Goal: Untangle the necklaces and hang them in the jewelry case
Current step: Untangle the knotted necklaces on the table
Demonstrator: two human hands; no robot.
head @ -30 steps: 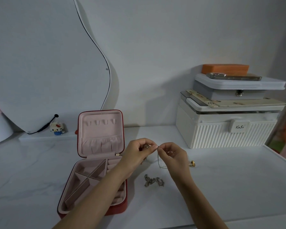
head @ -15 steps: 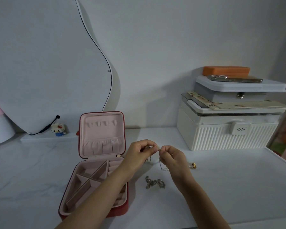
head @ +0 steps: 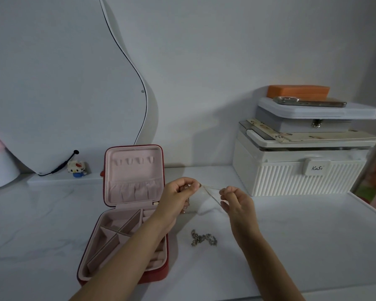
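Left hand and right hand, each pinching the thin chain, have drawn apart; the strands begin separating.

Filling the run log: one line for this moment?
left hand: pinches fine chain | right hand: pinches it | silver chain: on table | case: open

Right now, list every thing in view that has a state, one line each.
jewelry case: open, lid upright, hooks bare
thin chain: stretched between both hands, off the table
left hand: pinches one end of the thin chain
right hand: pinches its other end
silver chain: bunched on the table, untouched
white ribbed box: closed
grey box: latched
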